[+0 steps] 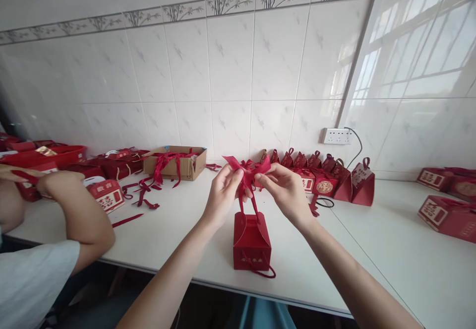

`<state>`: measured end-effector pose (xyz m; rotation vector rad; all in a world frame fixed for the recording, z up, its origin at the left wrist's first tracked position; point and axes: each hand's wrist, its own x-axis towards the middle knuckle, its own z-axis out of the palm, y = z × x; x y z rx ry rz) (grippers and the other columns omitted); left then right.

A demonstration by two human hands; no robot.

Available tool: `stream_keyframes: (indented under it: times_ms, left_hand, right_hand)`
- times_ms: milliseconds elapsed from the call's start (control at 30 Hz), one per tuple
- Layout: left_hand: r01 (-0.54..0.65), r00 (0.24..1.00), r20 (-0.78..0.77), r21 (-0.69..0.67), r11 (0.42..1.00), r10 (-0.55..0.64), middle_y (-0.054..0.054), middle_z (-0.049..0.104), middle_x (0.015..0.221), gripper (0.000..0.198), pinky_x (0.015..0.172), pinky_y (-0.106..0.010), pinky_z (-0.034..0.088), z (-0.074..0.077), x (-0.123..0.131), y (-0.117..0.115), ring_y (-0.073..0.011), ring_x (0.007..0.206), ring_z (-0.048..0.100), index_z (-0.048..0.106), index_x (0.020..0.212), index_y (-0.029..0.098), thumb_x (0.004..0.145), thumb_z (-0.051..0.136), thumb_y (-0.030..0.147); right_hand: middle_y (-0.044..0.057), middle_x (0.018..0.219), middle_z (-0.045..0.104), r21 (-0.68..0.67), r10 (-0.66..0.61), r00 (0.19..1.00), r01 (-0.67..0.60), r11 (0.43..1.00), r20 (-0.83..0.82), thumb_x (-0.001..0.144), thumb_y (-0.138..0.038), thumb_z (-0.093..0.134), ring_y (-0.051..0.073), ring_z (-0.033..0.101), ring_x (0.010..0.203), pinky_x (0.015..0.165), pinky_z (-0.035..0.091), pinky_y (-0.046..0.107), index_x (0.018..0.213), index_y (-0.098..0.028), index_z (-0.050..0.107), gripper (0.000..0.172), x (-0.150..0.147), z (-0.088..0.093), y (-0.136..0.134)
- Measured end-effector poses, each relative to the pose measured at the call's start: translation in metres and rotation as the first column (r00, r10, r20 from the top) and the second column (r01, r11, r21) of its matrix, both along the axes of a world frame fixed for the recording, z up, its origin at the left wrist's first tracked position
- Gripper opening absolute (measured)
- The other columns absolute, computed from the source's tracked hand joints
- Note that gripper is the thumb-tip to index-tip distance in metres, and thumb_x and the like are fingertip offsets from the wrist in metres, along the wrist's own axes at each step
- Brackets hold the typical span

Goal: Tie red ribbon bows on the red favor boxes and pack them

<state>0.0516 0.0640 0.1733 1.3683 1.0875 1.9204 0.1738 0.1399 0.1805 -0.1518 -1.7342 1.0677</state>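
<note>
A small red gift box point(252, 249) stands upright near the front of the table, a twisted cord handle hanging down its front. Red ribbon point(247, 185) rises from the top of the box into a bow above it. My left hand point(224, 186) is closed, thumb and fingers pinching the bow's left side. On the right side, my right hand point(284, 186) pinches the ribbon the same way. The knot between my hands is partly covered by the fingers.
A cardboard box point(193, 166) of ribbons stands at the back, with loose ribbon pieces point(148, 190) beside it. Several red gift boxes point(362, 182) line the wall; more point(446, 215) lie far right. At the left, a co-worker's arm point(70, 210) reaches over the table point(178, 234).
</note>
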Motion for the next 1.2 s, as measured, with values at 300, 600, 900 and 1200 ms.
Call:
stream_keyframes:
  times_ms: [300, 600, 900, 1200]
  left_hand:
    - [-0.02, 0.994, -0.11, 0.027, 0.999, 0.023, -0.001, 0.06, 0.072, 0.023, 0.065, -0.022, 0.046, -0.003, -0.007, 0.004, -0.0107, 0.067, 0.056, 0.06, 0.08, 0.017, 0.082, 0.061, 0.04]
    - [-0.108, 0.881, -0.456, 0.065, 0.992, 0.126, -0.001, 0.062, 0.073, 0.02, 0.064, -0.022, 0.045, 0.006, -0.001, -0.007, -0.0123, 0.07, 0.058, 0.057, 0.077, 0.018, 0.087, 0.053, 0.035]
    - [-0.117, 0.82, -0.556, 0.072, 0.991, 0.137, -0.004, 0.065, 0.08, 0.018, 0.069, -0.025, 0.049, -0.001, -0.001, -0.008, -0.0154, 0.074, 0.06, 0.063, 0.084, 0.019, 0.087, 0.053, 0.033]
    - [-0.107, 0.955, -0.271, 0.07, 0.992, 0.122, -0.008, 0.071, 0.088, 0.021, 0.082, -0.03, 0.052, -0.006, -0.004, -0.002, -0.0185, 0.087, 0.066, 0.068, 0.086, 0.017, 0.083, 0.06, 0.036]
  right_hand:
    - [0.006, 0.098, 0.062, 0.221, 0.011, 0.997, -0.027, 0.975, 0.072, 0.09, -0.041, 0.052, 0.02, 0.058, 0.098, 0.086, 0.047, 0.036, 0.077, -0.022, 0.062, 0.025, 0.014, -0.019, -0.004]
    - [0.001, 0.081, 0.059, -0.223, 0.264, 0.936, -0.213, 0.951, 0.232, 0.073, -0.042, 0.07, 0.012, 0.058, 0.067, 0.06, 0.048, 0.025, 0.087, -0.018, 0.055, 0.031, 0.007, -0.017, 0.001]
    - [-0.004, 0.059, 0.067, -0.001, -0.15, 0.922, 0.161, 0.987, 0.356, 0.081, -0.023, 0.052, 0.015, 0.063, 0.048, 0.05, 0.048, 0.025, 0.096, -0.022, 0.053, 0.015, 0.008, -0.018, -0.011]
    - [0.006, 0.085, 0.073, -0.154, -0.103, 0.988, 0.119, 0.981, 0.112, 0.081, -0.039, 0.06, 0.022, 0.069, 0.088, 0.079, 0.055, 0.034, 0.086, -0.019, 0.067, 0.023, 0.006, -0.013, -0.006]
